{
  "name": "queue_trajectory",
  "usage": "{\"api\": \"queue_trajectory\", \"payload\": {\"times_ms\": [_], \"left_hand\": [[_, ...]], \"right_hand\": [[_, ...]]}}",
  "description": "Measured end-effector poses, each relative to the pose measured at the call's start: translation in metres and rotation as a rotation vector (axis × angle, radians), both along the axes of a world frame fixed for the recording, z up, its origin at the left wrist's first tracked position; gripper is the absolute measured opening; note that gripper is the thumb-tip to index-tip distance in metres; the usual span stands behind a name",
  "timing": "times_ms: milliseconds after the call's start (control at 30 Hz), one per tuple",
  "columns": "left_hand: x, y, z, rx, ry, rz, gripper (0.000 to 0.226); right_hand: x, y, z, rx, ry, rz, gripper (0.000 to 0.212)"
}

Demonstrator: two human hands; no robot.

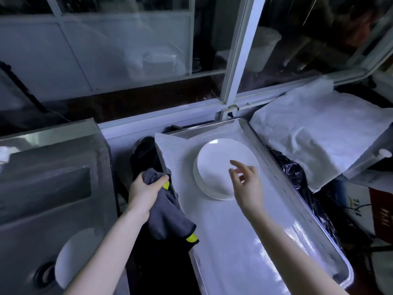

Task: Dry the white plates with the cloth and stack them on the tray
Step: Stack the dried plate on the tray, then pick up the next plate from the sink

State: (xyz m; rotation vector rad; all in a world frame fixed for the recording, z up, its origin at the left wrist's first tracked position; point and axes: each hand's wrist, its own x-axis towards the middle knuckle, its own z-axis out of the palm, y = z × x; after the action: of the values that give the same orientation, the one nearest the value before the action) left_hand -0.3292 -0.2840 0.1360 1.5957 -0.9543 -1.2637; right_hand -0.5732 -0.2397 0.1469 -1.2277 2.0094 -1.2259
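Observation:
A stack of white plates [217,167] sits on the far half of the metal tray [274,241], which is lined with a white mesh mat. My right hand [246,184] hovers over the stack's near right edge, fingers spread and relaxed, holding nothing. My left hand [144,190] grips a bunched grey cloth [168,216] with yellow-green trim, just off the tray's left edge. Another white plate [74,256] lies in the steel sink at the lower left, partly hidden by my left forearm.
The steel sink [49,188] fills the left side. A dark gap with a black bag [144,154] separates sink and tray. White cloth covers a crate [319,133] at the right. A glass window partition [240,60] runs along the back.

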Motion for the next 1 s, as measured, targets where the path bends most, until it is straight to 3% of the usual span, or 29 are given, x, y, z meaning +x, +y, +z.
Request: {"api": "queue_trajectory", "payload": {"times_ms": [167,233,300,567,667,733,1000], "left_hand": [[0.071,0.035,0.017,-0.037,0.09,0.012,0.019],[0.103,0.051,0.022,-0.052,0.136,0.017,0.004],[0.139,0.064,0.024,-0.058,0.155,0.056,0.019],[0.275,0.124,0.032,-0.057,0.173,0.175,0.022],[0.311,0.14,0.027,-0.027,0.146,0.24,0.012],[0.33,0.148,0.021,-0.013,0.121,0.271,0.022],[0.365,0.167,-0.024,0.098,0.068,0.423,0.021]], "right_hand": [[0.082,0.017,0.013,0.042,0.064,0.16,0.019],[0.12,0.027,0.017,0.046,0.094,0.231,0.019],[0.158,0.037,0.019,0.045,0.12,0.295,0.019],[0.293,0.071,0.012,0.023,0.35,0.601,0.022],[0.326,0.078,0.007,0.024,0.438,0.73,0.023],[0.341,0.078,0.0,0.043,0.523,0.821,0.023],[0.379,0.06,-0.058,0.269,0.715,1.072,0.041]]}}
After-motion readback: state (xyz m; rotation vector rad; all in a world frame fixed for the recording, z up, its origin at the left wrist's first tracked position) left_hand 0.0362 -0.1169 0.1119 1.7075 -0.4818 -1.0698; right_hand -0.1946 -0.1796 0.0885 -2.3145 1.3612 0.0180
